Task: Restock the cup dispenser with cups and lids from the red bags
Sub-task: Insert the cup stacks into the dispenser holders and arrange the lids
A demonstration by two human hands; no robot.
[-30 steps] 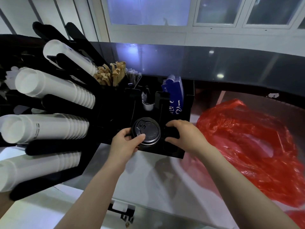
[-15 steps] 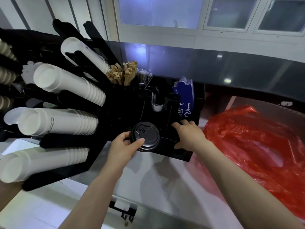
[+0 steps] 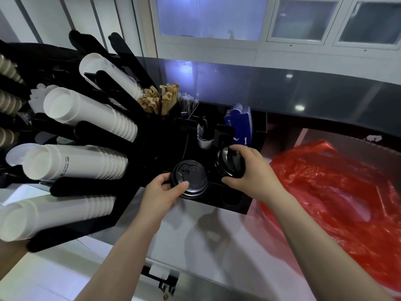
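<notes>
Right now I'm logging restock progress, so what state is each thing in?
Left hand: gripping the front lid stack in its slot.
Right hand: holding a second lid stack, tilted.
White cup stacks: lying in dispenser.
Red bag: crumpled on counter.

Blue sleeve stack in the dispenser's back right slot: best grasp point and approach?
Judging from the view, pinch the top edges of the blue sleeves from above. They stand upright on edge, tops clear of the black dispenser wall, while their flat faces sit between slot walls. The right hand, holding lids, is just in front, so come straight down.
</notes>
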